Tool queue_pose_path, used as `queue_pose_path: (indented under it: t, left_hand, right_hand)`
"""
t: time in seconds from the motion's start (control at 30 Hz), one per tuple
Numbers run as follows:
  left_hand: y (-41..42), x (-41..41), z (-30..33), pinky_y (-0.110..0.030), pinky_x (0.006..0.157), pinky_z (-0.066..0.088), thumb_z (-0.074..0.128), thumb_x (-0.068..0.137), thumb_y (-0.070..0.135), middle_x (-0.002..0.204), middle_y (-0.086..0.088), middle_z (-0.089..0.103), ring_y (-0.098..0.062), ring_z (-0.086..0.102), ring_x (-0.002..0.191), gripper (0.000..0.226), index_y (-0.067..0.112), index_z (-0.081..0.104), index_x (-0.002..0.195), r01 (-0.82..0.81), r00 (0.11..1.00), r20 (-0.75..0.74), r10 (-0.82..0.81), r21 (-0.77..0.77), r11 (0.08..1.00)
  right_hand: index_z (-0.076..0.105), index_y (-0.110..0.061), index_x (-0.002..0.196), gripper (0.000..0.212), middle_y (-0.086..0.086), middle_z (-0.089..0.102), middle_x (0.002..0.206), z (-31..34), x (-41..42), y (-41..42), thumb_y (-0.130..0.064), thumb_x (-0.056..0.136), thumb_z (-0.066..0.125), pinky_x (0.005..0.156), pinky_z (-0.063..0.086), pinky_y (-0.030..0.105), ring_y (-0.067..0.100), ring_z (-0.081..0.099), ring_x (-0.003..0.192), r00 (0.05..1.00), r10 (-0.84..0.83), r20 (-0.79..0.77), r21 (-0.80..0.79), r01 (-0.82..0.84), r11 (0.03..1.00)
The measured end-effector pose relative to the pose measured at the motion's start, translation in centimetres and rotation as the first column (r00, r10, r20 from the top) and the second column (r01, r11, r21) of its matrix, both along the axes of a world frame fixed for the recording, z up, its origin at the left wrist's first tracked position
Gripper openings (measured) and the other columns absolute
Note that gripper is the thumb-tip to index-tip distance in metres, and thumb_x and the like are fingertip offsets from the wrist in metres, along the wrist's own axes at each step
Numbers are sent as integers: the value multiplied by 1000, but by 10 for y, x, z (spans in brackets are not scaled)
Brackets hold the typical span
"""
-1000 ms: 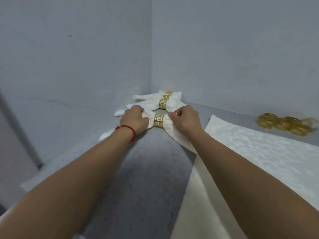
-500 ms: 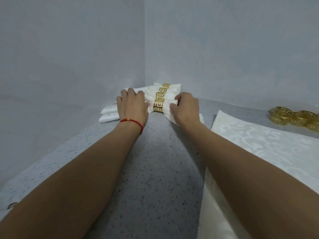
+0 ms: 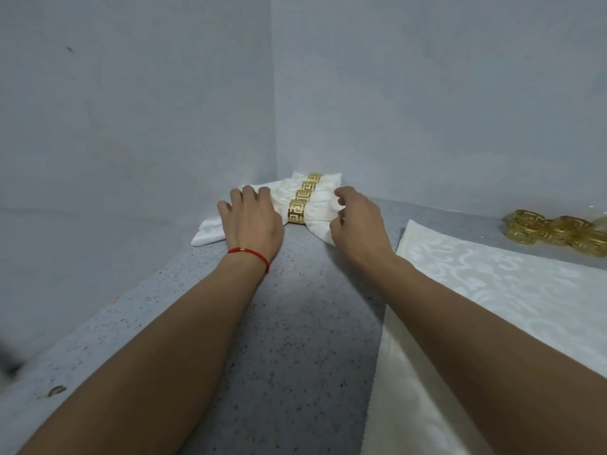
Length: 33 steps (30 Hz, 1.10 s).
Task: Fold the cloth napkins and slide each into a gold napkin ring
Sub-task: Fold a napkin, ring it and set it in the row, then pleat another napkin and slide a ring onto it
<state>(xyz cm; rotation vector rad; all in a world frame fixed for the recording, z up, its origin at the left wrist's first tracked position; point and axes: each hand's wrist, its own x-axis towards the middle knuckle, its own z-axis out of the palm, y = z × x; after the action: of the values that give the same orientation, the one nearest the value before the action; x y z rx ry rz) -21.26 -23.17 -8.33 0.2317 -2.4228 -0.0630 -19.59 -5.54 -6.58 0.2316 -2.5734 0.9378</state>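
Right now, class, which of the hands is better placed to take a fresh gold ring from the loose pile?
Right. The right hand is nearer the loose rings at the right; the left hand rests flat on the ringed napkins.

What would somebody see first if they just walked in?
Probably the white napkins in shiny gold rings, lined up in the far corner of the grey counter. The left hand rests flat on them and the right hand hovers beside. Spare gold rings sit far right, behind a flat patterned cloth.

ringed napkins: 3 | flat napkin: 1 | loose rings: several (blurred)
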Motion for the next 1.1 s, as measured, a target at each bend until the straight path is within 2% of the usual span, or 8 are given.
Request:
queue_pose_path:
  t: [0.1,0.2,0.33,0.5,0.63,0.9,1.0,1.1]
  left_hand:
    - [8,16,-2,-44,84,35,49,89,23,114,-7,60,-28,49,105,34,18,60,120,101,995,4,-101,-8,995]
    - [13,18,-5,-47,93,36,42,93,34,129,-3,57,-26,45,122,41,27,57,130,170,982,83,-167,-29,985]
    - [11,21,-6,-53,100,32,41,95,39,141,-3,50,-26,38,131,45,32,51,138,193,969,156,-189,-9,981]
    - [27,52,1,-45,95,34,48,91,31,124,0,59,-23,46,118,30,25,65,115,252,968,17,-251,-55,966]
    - [63,93,10,-41,92,36,55,86,25,116,3,62,-22,49,113,27,24,67,111,372,928,-13,-373,-23,928]
    - [199,171,43,-39,98,47,58,92,32,122,-2,64,-22,56,116,29,23,68,118,510,688,350,-636,390,767]
    - [237,191,33,-45,98,42,48,92,42,114,-6,63,-27,56,112,33,23,70,108,429,720,399,-568,388,816]
    - [257,206,20,-44,89,37,45,94,48,108,1,58,-26,48,107,30,28,65,103,353,782,450,-430,248,902]
  right_hand:
    - [48,-14,148,50,11,57,143,-1,20,13,-10,98,45,106,43,44,31,54,128,998,68,0,231,-66,971]
    - [31,-22,158,51,5,35,163,-3,28,11,-33,108,29,123,18,55,26,29,150,982,129,134,544,-182,819]
    - [18,-25,162,57,1,10,172,-5,34,8,-47,109,15,123,-5,63,24,4,158,972,142,186,596,-226,770]
    - [42,-23,152,51,2,32,164,9,71,57,-44,109,25,124,16,53,23,27,152,984,172,50,538,-172,825]
    - [61,-20,132,43,3,61,137,13,116,142,-46,107,36,102,42,42,28,56,126,999,37,-18,396,-27,918]
    - [65,-18,111,24,11,68,111,17,201,339,-34,102,49,87,49,45,36,63,107,866,-499,-2,410,456,790]
    - [68,-19,99,17,14,67,108,13,220,381,-24,97,51,84,47,43,38,60,105,812,-584,5,353,544,761]
    - [70,-18,120,29,17,59,130,2,229,407,-28,101,51,95,45,47,40,57,118,750,-658,72,346,600,722]
